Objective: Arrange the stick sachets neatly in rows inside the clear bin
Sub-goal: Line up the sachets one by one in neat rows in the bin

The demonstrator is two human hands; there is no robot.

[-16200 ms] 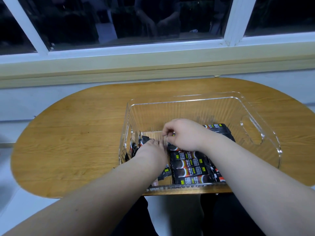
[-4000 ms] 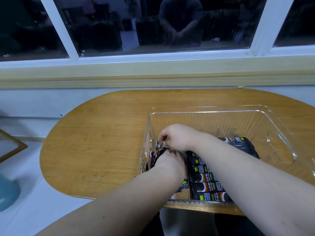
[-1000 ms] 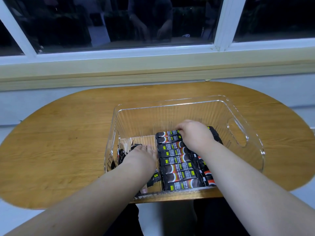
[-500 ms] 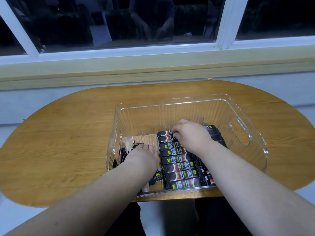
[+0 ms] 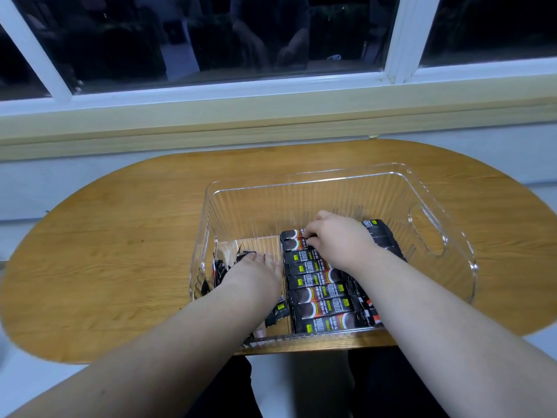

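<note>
oval wooden table (image 5: 120, 236) below dark window (image 5: 211, 34); right hand (image 5: 337, 236) pinches a sachet (image 5: 294, 234), left hand (image 5: 253, 273) unclear.

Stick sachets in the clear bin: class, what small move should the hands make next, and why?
Probably the right hand should settle the farthest sachet square against the neat row, whose far end its curled fingers touch. The left hand rests on the loose sachets at the clear bin's left, ready to supply another.
</note>
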